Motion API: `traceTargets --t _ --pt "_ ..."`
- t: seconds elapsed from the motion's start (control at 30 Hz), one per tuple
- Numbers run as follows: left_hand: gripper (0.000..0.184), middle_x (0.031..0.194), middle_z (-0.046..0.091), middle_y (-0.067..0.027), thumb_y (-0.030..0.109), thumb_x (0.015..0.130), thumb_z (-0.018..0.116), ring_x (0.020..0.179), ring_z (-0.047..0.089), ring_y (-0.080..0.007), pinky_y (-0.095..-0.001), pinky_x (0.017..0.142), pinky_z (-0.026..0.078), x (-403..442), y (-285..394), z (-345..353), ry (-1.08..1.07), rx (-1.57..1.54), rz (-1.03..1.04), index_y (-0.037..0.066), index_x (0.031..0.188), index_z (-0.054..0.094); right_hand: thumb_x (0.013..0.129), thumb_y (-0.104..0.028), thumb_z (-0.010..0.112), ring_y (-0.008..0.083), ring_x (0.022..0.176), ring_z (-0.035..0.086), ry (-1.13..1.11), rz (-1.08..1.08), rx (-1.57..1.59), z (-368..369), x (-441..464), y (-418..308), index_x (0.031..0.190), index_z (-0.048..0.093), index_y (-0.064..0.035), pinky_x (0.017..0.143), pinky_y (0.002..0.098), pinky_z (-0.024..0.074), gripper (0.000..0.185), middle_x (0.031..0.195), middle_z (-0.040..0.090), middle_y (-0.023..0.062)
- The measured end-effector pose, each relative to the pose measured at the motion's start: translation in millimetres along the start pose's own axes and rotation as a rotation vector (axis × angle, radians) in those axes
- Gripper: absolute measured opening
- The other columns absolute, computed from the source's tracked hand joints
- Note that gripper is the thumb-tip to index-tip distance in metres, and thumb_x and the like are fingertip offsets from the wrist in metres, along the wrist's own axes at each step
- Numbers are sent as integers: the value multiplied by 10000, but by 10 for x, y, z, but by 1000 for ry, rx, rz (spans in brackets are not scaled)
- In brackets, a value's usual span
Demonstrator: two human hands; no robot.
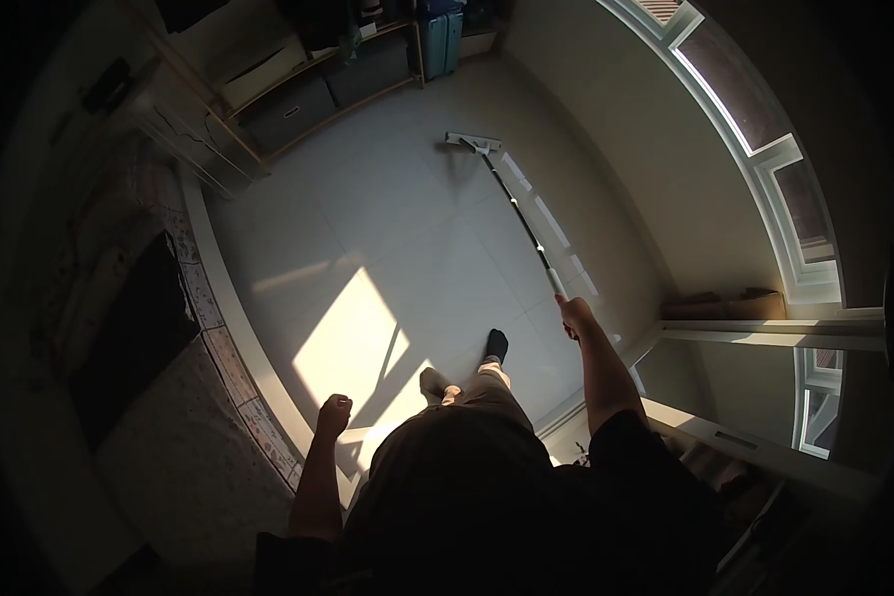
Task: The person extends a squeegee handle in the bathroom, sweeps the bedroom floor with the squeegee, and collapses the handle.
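My right hand (575,316) is wrapped round the pale grip at the near end of a mop (515,204). The mop's dark, segmented pole stretches forward to a wide, thin pale head (473,141). A shadow lies beside that head; whether it touches the floor I cannot tell. To the left, my left hand (335,413) hangs with its fingers curled in, nothing visible in it. It is over the border between the sunlit floor and the low sill by the bed.
Pale tiled floor (417,228) spreads ahead, with a sunlit patch. A bed (169,437) stands left. Grey storage boxes (290,112) on a wooden rack and a teal suitcase (440,44) are at the back. Windows (765,149) line the right wall, above a mirror (745,382).
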State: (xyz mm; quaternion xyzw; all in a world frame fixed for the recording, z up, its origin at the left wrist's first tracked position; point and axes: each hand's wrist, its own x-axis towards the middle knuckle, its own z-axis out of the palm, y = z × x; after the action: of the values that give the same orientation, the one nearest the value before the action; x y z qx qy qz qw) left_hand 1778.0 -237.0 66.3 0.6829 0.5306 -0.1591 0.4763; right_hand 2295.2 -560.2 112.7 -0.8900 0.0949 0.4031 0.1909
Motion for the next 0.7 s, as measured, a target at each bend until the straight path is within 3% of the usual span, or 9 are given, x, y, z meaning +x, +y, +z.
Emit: traceTargets --t 0.13,0.2,0.23,0.27,0.37,0.4,0.43,0.63,0.7 --pt "241 912 657 -111 179 883 526 733 665 -191 -285 560 485 115 -12 34 -7 -223 -11 4 1041 578 920 -544 507 216 398 496 21 115 -43 27 -461 1117 725 524 26 349 372 370 603 533 500 94" --pt "263 895 659 -128 157 865 550 740 664 -205 -315 683 546 51 -13 144 -61 -177 -49 -35 1042 584 935 -542 473 259 363 544 110 71 -139 87 -944 1919 671 520 56 318 399 392 655 486 502 131" --pt "272 881 663 -134 172 860 554 728 666 -209 -321 678 542 39 -73 226 -94 -165 -75 -36 1031 593 910 -568 476 412 774 656 94 103 -243 180 -1005 2548 955 623 57 685 469 515 644 812 651 261" --pt "282 867 666 -140 188 856 557 716 668 -214 -327 674 537 68 -165 352 -125 -155 -99 -37 1020 602 909 -565 466 445 917 622 129 162 -302 193 -1394 2823 974 627 52 793 486 487 641 899 644 291" --pt "328 855 677 -165 242 832 571 712 673 -231 -346 691 534 173 -460 651 -239 -1 -85 -41 987 631 953 -485 429 418 822 649 238 188 -387 388 -2486 3603 939 635 15 707 497 514 541 867 656 252" --pt "342 854 680 -171 256 825 574 708 674 -236 -351 699 534 259 -565 783 -271 53 -70 -41 982 638 954 -462 440 385 855 660 113 -21 -703 491 -2633 4009 996 632 -33 710 499 522 472 896 658 246" --pt "355 879 686 -169 260 827 582 699 675 -239 -357 708 535 416 -753 929 -264 109 -6 -42 1004 635 931 -470 473 387 902 642 24 141 -646 474 -3017 3764 971 582 16 749 517 505 499 873 632 252" --pt "369 933 674 -165 257 854 596 785 672 -219 -344 713 540 144 178 753 -219 -133 -13 -51 1057 607 929 -449 488 406 835 645 256 87 -307 542 -2570 3787 911 577 20 706 533 504 478 824 638 242" --pt "377 985 661 -158 242 859 597 776 667 -222 -335 705 540 218 297 692 -190 -167 43 -52 1095 582 929 -429 500 428 788 641 352 57 -334 129 -2304 3041 871 572 22 684 538 500 460 793 644 245"
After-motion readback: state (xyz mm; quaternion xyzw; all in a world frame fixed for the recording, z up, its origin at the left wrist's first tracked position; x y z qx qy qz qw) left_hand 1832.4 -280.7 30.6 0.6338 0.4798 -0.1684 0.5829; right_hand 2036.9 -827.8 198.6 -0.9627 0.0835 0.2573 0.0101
